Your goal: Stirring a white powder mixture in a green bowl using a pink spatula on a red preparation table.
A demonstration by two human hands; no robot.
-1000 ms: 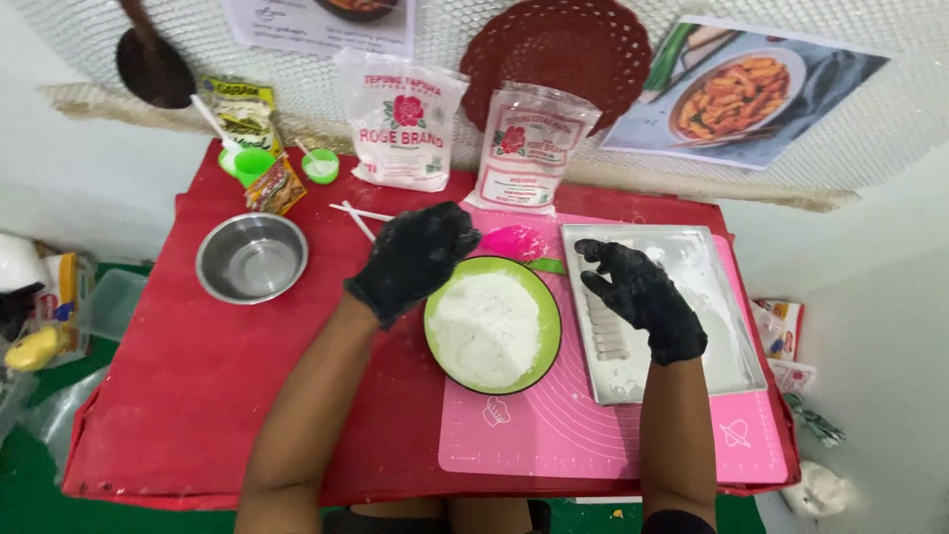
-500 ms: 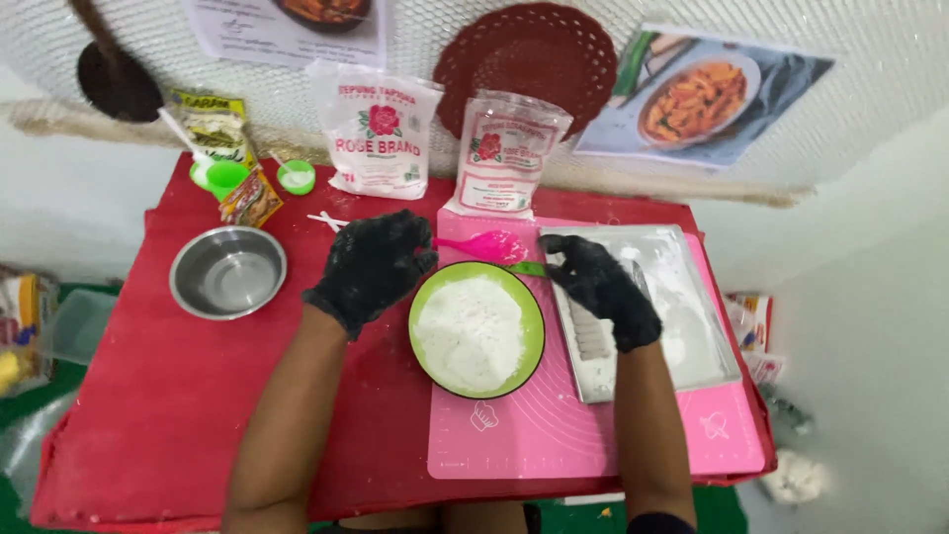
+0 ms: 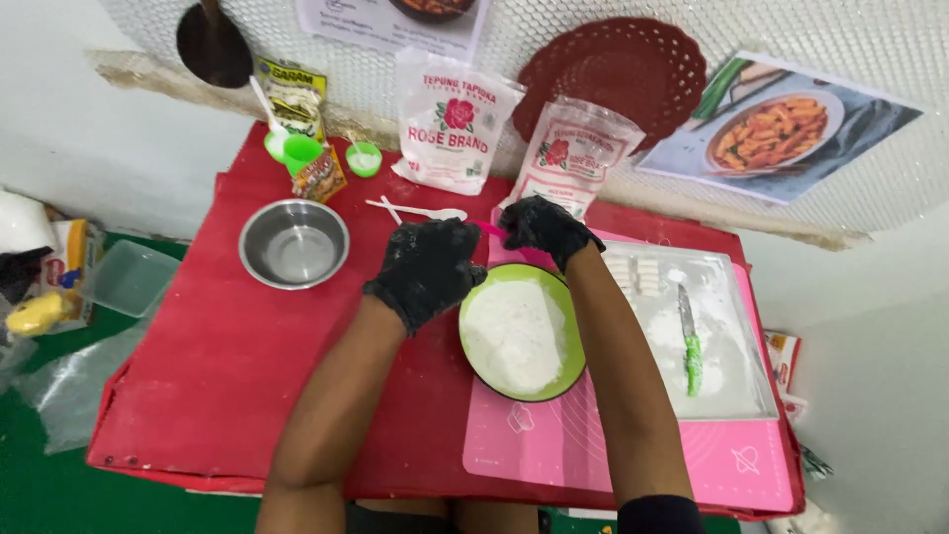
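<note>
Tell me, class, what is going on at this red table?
A person in black gloves works over a green bowl of white flour on a pink mat. The left hand rests at the bowl's rim; the right hand reaches just beyond it toward a pink utensil. A green-handled knife lies on the floured tray; a steel bowl sits empty.
</note>
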